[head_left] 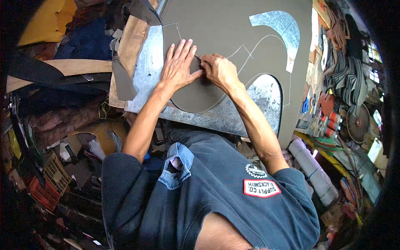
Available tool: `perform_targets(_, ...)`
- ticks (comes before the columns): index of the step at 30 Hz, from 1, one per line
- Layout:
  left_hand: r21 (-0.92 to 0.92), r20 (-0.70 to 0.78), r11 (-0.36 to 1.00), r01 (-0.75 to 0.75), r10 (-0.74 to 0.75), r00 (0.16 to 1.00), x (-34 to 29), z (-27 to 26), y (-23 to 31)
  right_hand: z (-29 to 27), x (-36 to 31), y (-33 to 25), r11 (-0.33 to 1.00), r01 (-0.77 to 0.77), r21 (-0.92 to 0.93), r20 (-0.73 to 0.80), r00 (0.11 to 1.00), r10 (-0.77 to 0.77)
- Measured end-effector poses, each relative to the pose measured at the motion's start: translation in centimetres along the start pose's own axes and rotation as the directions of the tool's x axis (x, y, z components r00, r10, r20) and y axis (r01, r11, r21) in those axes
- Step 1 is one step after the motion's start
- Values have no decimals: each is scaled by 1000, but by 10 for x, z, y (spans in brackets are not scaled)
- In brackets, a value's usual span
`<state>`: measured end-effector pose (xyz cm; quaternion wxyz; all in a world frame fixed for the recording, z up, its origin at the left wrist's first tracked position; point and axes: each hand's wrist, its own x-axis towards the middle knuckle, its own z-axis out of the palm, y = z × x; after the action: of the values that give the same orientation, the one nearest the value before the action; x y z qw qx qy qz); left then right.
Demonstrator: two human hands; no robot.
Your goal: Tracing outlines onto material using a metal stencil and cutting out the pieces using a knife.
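Observation:
My left hand [179,64] lies flat on a grey-brown sheet [204,21], fingers stretched out and pointing away from me. Close beside it, my right hand [220,71] is closed, its fingertips pressed down at the sheet. Whatever those fingers grip is hidden. A short dark line shows on the sheet between the two hands. Thin pale outlines are drawn on the sheet, some curved, some angular. A curved silver metal template [285,33] rests on it at the far right. Beneath the sheet, a scuffed metal plate [200,117] shows along the near edge and through a rounded cut-out.
Left of the plate are a wooden board [132,39] and a dark offcut [123,79]. Stacked dark curved pieces [351,79], orange-banded cans [333,124] and blue-handled scissors [305,105] lie to the right. A pale roll [312,171] stands near my right elbow. Crates [43,193] sit lower left.

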<state>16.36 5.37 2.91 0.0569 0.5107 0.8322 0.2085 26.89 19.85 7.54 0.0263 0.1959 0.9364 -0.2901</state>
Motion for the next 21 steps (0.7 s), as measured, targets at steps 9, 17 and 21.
perform_targets(9, 71, 9, 996, 46, -47, 999, 0, 5, 3, -24, -3, 30, 991, 89, -97, 78, 994, -81)
perform_targets(17, 87, 30, 994, 62, -65, 997, 2, 3, 10, -54, 0, 62, 982, 127, -142, 162, 981, -103)
perform_targets(21, 47, -12, 992, 119, -118, 993, 25, 19, 50, -54, 1, 66, 977, 164, -137, 169, 976, -140)
